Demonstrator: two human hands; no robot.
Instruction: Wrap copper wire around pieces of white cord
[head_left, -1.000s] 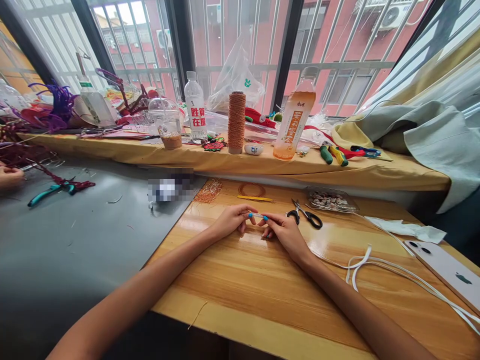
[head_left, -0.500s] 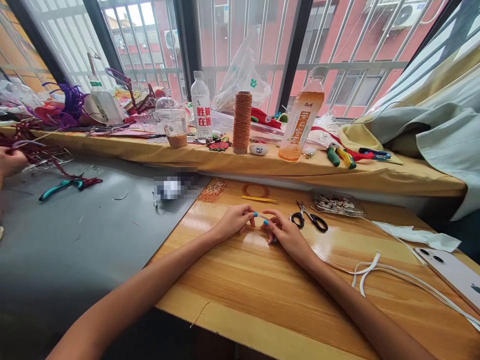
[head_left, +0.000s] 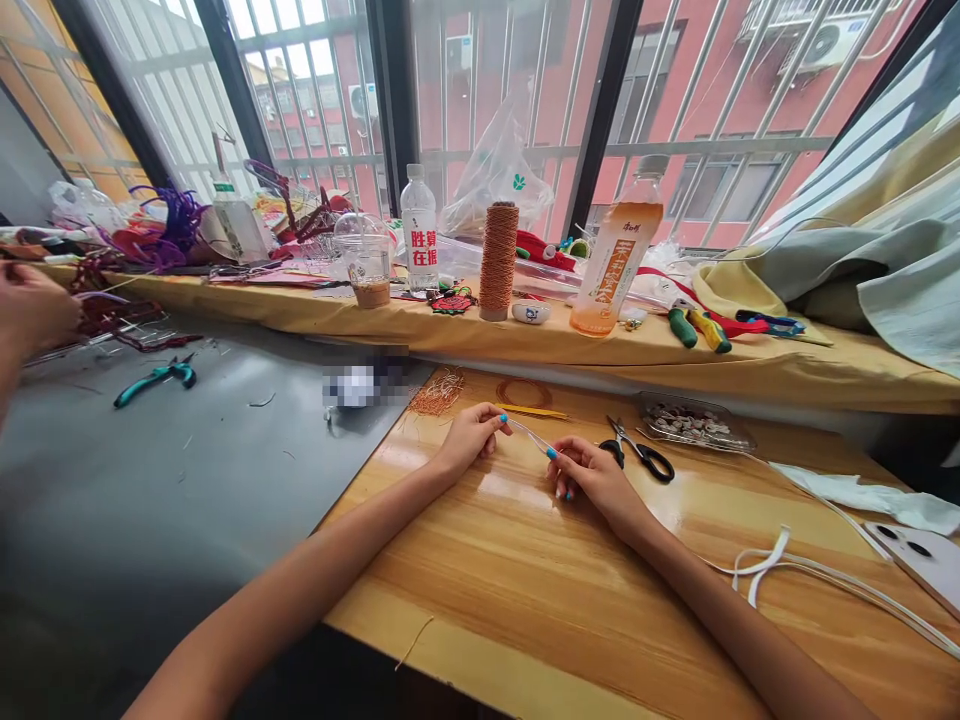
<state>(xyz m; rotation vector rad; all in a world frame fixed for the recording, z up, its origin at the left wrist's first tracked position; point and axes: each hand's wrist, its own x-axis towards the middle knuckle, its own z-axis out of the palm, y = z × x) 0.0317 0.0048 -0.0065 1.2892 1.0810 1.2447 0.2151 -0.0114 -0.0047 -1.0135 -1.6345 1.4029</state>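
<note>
A thin white cord (head_left: 529,434) stretches between my two hands above the wooden table. My left hand (head_left: 474,436) pinches its left end between thumb and fingertips. Lower and to the right, my right hand (head_left: 592,480) pinches the other part of the cord with its thumb and finger. White flat cords (head_left: 772,556) lie on the table beyond my right forearm; whether they join the piece I hold is hidden. Black-handled scissors (head_left: 637,452) rest just right of my right hand. A yellow strip (head_left: 532,411) and a coil of copper-coloured wire (head_left: 523,392) lie behind my hands.
Copper thread pieces (head_left: 437,392), a clear tray of small parts (head_left: 694,422) and a phone (head_left: 919,560) lie around. On the ledge stand a thread spool (head_left: 499,262) and a tea bottle (head_left: 619,250). Another person's hand (head_left: 34,310) is at left, near teal pliers (head_left: 155,382).
My hands have moved apart, the right one lower and rightward, so more of the cord shows between them. The view has shifted slightly. The other person's hand has come further in.
</note>
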